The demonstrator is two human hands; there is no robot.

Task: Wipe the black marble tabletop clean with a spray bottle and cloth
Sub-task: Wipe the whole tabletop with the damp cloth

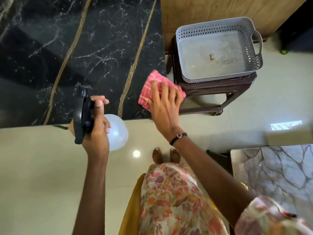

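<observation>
The black marble worktop [84, 56] is filling the upper left of the view. A grey basket [218, 48] is sitting on a brown stool [211, 92] beside the worktop's right edge. The right hand [162, 106], fingers straight and spread, is pressing a pink cloth [152, 87] flat on the worktop's near right corner. The left hand [96, 131] is gripping the spray bottle [116, 131] at the near edge.
</observation>
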